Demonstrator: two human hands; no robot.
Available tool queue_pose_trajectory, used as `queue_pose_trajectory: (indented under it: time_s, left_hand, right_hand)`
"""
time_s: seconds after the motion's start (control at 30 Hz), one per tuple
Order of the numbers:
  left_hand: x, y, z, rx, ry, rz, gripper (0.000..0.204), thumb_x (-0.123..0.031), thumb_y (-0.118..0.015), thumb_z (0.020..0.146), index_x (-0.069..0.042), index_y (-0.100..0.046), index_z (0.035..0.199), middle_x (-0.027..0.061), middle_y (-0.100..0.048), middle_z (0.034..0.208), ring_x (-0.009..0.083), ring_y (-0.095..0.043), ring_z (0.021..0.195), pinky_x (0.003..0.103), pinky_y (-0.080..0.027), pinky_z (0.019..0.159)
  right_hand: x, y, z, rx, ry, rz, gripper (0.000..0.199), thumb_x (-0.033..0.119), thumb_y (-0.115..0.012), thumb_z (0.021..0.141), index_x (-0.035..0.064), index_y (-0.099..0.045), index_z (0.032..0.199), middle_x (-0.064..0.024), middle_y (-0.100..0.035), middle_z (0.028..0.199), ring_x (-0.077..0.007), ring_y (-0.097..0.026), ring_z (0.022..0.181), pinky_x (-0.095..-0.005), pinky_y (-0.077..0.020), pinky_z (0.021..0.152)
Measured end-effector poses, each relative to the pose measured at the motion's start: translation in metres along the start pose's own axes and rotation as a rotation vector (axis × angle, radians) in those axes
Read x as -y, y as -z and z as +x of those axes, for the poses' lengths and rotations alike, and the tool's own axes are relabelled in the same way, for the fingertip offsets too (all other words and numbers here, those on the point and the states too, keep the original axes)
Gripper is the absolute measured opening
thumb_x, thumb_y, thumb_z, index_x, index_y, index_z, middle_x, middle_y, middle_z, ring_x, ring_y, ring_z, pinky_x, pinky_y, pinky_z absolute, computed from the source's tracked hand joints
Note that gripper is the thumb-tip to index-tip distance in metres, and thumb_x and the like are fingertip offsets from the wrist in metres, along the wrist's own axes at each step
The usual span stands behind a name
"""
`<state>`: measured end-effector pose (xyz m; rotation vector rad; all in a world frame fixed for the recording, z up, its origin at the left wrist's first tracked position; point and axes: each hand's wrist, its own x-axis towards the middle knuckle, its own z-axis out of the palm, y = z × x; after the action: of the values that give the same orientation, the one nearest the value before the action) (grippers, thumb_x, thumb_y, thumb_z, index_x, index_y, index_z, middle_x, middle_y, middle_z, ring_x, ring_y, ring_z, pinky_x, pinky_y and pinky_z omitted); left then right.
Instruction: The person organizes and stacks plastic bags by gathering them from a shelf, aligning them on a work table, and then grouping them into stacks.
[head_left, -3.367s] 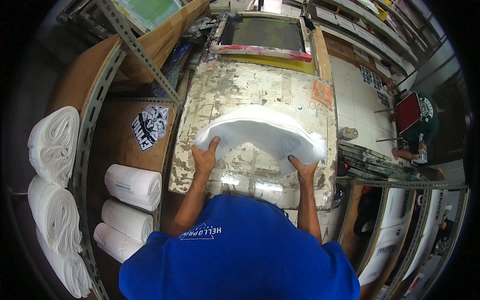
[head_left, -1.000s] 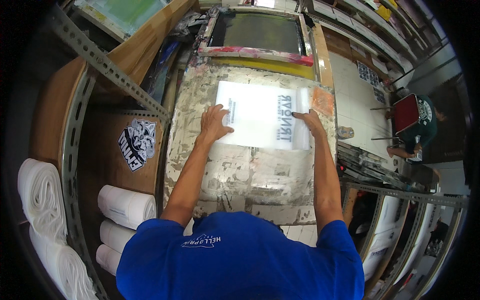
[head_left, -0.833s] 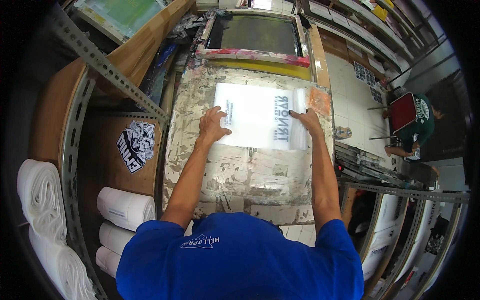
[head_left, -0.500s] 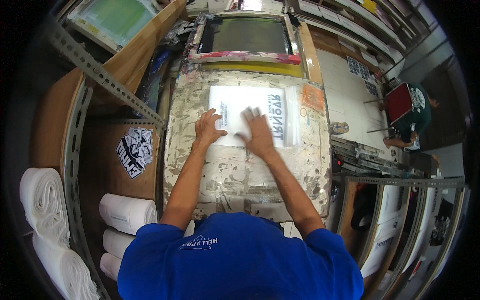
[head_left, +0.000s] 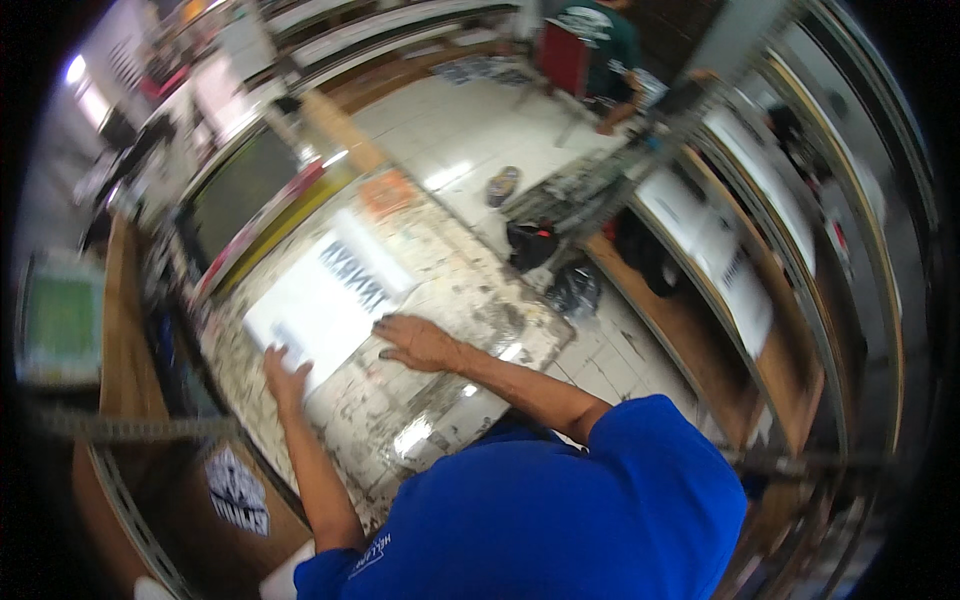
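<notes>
A flat stack of white plastic bags with dark printing lies slantwise on the paint-stained worktable. My left hand touches its near left corner, thumb spread away from the fingers. At the near right corner, the fingertips of my right hand rest by the edge, with the fingers apart and slightly bent. Neither hand appears to grip the stack. An orange flat piece lies beyond the stack's far right end.
A framed printing screen tilts at the table's far left side. Slotted metal shelving with wooden boards stands to the right, holding white sheets. A black plastic bag is beside the table. Farther off, a person in a dark green shirt sits by a red chair.
The view has swung right, so the table now appears turned. My right hand has slid off the top of the stack to its near edge; my left hand stays at the left end.
</notes>
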<state>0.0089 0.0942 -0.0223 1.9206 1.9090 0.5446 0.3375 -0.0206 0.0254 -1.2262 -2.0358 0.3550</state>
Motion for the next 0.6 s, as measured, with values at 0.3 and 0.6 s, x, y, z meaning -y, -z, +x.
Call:
queue_pose_trajectory:
  time_s: [0.3,0.6]
  left_hand:
    - [-0.049,-0.002,-0.011,-0.026,-0.147,-0.166,0.058,-0.007,-0.074,0.081,0.004,-0.052,0.133,0.0223,-0.036,0.150,0.0375,-0.035,0.138,0.043,-0.030,0.113]
    - [-0.245,-0.075,-0.147,-0.419,-0.435,-0.238,0.037,-0.010,-0.067,0.088,0.007,-0.060,0.120,0.0227,-0.060,0.124,0.0389,-0.055,0.115,0.045,-0.042,0.102]
  right_hand:
    - [-0.003,0.193,-0.179,-0.177,-0.461,-0.066,0.036,0.016,-0.067,0.088,0.0029,-0.062,0.121,-0.0177,-0.065,0.112,-0.0340,-0.064,0.100,-0.0408,-0.0517,0.086]
    - [-0.045,0.368,-0.355,-0.603,-0.886,-0.201,0.036,0.017,-0.067,0.085,0.0012,-0.064,0.118,-0.0184,-0.067,0.106,-0.0341,-0.066,0.092,-0.0391,-0.0532,0.081]
